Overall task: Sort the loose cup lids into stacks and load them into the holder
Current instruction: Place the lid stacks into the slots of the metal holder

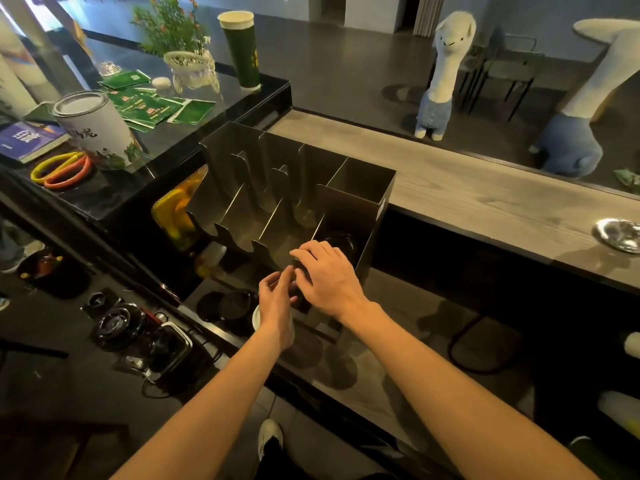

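Arms outstretched, left hand (277,304) and right hand (327,277) gripping dark lids (343,242) (mostly hidden) at holder (353,202)

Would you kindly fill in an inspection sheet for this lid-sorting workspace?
Surface: dark lower counter; grey wooden bar top behind.
Job's things: metal holder, with dark lids in its right front slot; loose lids on the counter at left.
Clutter: white cup, scissors, tin, green packets.
Hands: right hand grips a dark lid stack at the holder's front; left hand touches it, grip unclear.
Cables: black cable at lower left.
Surroundings: plush alpaca, tall green cup.
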